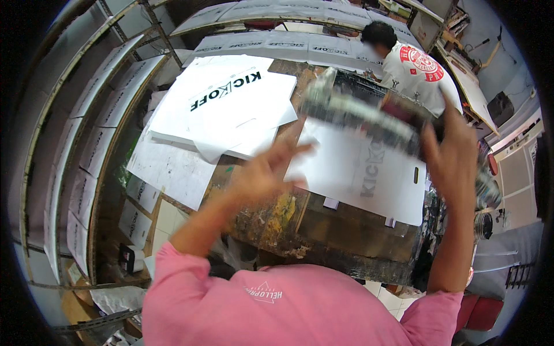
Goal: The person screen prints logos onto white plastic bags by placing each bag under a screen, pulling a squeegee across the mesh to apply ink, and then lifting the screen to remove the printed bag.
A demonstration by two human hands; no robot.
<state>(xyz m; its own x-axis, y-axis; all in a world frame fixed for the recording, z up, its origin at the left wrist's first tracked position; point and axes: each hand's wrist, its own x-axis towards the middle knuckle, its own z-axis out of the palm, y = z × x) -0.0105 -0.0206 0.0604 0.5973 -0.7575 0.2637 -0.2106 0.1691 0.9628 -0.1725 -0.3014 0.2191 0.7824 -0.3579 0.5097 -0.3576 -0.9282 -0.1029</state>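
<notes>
A white flat bag (323, 167) with an oblong handle hole and dark printed lettering lies on the stained work table (346, 230). My left hand (274, 164) is at its left edge, fingers spread and blurred, with nothing seen in them. Over the bag's far part, a paint-smeared screen-printing frame (363, 115) is tilted up and smeared by motion. My right hand (453, 144) is around the frame's right end, thumb on the near side; its exact grip is blurred. A dark red bar (404, 109), blurred, shows on the frame.
Left of the frame lies a stack of white printed bags (231, 104), loosely fanned. Metal racks (86, 144) holding more printed sheets stand at the left, and shelves (259, 43) at the back. Beyond the frame, a person in a white shirt (418, 69) bends forward.
</notes>
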